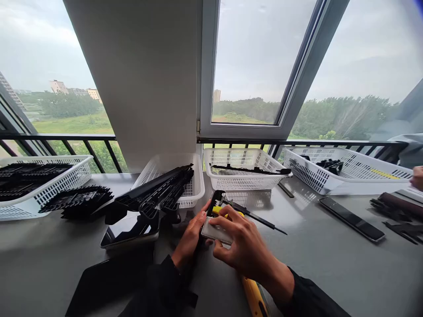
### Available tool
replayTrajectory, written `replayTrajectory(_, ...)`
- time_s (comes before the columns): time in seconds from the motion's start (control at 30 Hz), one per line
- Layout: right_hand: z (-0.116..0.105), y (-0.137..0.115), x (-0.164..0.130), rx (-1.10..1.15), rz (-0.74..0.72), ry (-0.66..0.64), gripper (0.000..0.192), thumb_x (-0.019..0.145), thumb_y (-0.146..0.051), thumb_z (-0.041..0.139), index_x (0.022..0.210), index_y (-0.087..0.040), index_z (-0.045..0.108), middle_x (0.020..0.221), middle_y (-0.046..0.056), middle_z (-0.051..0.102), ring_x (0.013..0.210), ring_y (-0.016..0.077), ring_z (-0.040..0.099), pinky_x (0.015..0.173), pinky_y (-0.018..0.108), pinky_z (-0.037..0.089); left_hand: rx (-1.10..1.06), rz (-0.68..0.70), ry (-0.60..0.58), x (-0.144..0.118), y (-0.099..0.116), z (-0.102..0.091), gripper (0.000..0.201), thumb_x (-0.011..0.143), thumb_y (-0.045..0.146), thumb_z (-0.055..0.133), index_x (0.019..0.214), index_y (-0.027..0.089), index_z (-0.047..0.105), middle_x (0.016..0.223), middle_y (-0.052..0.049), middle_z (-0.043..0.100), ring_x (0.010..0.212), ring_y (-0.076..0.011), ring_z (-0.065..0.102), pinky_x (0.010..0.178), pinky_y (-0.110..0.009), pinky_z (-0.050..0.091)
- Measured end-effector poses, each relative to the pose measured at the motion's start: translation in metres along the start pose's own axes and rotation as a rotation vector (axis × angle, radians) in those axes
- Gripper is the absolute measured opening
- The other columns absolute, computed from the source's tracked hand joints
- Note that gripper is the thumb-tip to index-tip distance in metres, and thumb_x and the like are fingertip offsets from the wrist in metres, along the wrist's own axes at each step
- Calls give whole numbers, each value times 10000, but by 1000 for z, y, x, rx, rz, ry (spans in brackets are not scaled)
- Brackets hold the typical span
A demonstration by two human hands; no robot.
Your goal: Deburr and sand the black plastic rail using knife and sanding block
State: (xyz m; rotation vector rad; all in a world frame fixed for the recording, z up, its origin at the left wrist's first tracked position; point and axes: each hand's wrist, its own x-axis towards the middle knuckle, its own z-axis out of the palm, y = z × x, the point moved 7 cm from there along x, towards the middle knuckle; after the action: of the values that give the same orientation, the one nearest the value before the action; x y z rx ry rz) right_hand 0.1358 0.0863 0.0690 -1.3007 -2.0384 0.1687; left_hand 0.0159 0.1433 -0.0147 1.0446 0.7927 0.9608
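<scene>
My left hand and my right hand meet on the grey table, both closed around a small device with a pale grey body, a black frame and yellow parts inside. The right fingers press on its pale end while the left hand steadies its left side. A thin black screwdriver lies just beyond the device, pointing right. A yellow-handled tool lies under my right wrist.
White mesh baskets with black parts line the window side. A stack of long black parts leans over a tray. A phone-like slab lies to the right. Another person's hand shows at the right edge.
</scene>
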Motion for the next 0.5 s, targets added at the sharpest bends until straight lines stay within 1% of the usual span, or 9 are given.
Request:
replayTrajectory(0.1,-4,13,2,-48,80,46,366,758,-153,693,1093,-272,779,1049,49,676,831,231,700,738,345,554,-9,6,-25,-1,1,4,829,949,624,673,1629,195,469,758,19,645,510,-100,467,481,-228,408)
replayTrajectory(0.2,-9,26,3,-61,147,93,328,805,-181,664,1097,-259,792,1037,59,682,858,249,698,759,363,555,-24,17,-66,-2,1,7,840,920,599,726,1617,192,490,684,51,595,476,-90,458,467,-223,394)
replayTrajectory(0.27,-9,28,3,24,147,85,339,810,-193,649,1104,-260,802,1052,62,690,879,248,694,799,370,553,-49,20,-71,-2,0,6,825,938,573,713,1628,192,468,671,58,585,470,-87,458,459,-216,388)
replayTrajectory(0.33,-5,28,3,199,138,49,331,796,-206,647,1074,-259,818,1051,61,704,900,243,691,834,363,547,-83,16,-70,0,-2,3,827,977,559,654,1665,188,386,611,79,544,441,-92,442,437,-210,372)
replayTrajectory(0.37,-2,31,4,320,164,28,274,802,-234,651,1014,-246,825,1000,58,713,877,237,688,811,347,544,-102,10,-78,1,-3,3,846,988,561,626,1686,187,329,593,85,536,417,-93,426,418,-208,355)
replayTrajectory(0.4,1,37,5,449,218,14,199,825,-290,656,920,-228,819,902,52,711,809,225,679,744,325,538,-120,2,-92,3,-4,2,872,989,567,611,1700,189,277,595,81,553,397,-93,416,401,-207,336)
replayTrajectory(0.43,5,44,6,566,291,11,213,857,-372,655,817,-211,789,779,38,684,707,207,651,648,301,515,-136,-7,-112,4,-5,3,901,980,574,613,1707,192,243,623,65,592,384,-91,418,390,-206,321)
replayTrajectory(0.5,13,64,6,730,449,36,444,902,-576,618,662,-206,671,556,-11,546,490,154,515,461,261,392,-163,-25,-157,5,-6,5,944,948,578,651,1707,209,230,749,7,686,386,-80,456,394,-202,318)
